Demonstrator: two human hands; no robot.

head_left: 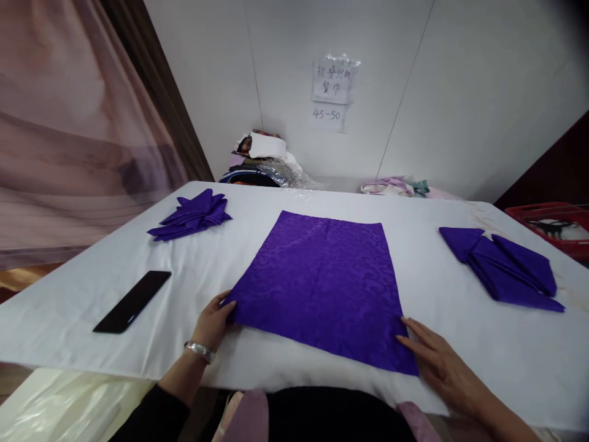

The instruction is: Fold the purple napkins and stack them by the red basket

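Observation:
A purple patterned cloth napkin (317, 282) lies spread flat in front of me, with a faint crease down its middle. My left hand (215, 316) pinches the napkin's near left corner between thumb and fingers. At the right edge, close to the near right corner, my right hand (430, 356) rests with its fingers stretched apart and fingertips touching the cloth. A folded purple napkin (196, 215) with pointed, fanned layers sits at the far left of the table. Another folded purple napkin (506, 264) lies to the right.
A white tablecloth (257, 362) covers the table. A black phone (133, 302) lies at the left. Behind the table are a pile of fabrics (262, 159) and more cloth (391, 186). A red basket (552, 230) stands at the right, and a pink curtain (78, 123) hangs at the left.

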